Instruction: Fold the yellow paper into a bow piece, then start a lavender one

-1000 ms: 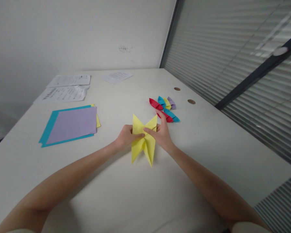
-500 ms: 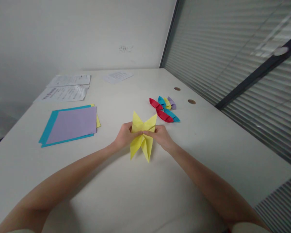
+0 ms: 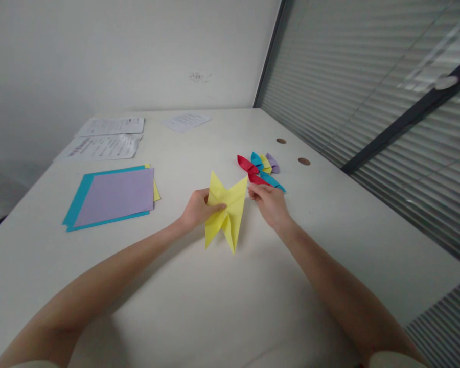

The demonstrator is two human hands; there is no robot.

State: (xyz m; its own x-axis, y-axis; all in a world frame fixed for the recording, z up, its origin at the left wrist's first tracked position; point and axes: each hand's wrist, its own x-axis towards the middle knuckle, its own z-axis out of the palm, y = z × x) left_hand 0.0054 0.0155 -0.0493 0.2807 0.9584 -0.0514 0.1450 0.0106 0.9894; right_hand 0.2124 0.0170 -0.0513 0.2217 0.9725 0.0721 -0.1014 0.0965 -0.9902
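Note:
A folded yellow paper (image 3: pixel 227 212), creased into a four-pointed butterfly shape, stands just above the white table (image 3: pixel 199 306). My left hand (image 3: pixel 198 208) pinches it at its middle, thumb on the front. My right hand (image 3: pixel 270 202) is a little to the right of the paper, fingers curled loosely with their tips by the paper's upper right point; I see nothing held in it. Just beyond my right hand lie several small folded paper pieces (image 3: pixel 261 168) in red, blue, yellow and purple.
A stack of flat coloured sheets (image 3: pixel 113 197), purple on top of blue and yellow, lies to the left. Printed white papers (image 3: pixel 103 140) lie at the far left, another (image 3: pixel 186 121) at the back. Two round brown caps (image 3: pixel 303 161) sit near the blinds on the right.
My right hand has let go of the yellow paper's middle and moved right to its upper right tip. The left hand keeps its pinch, and the paper has tilted slightly.

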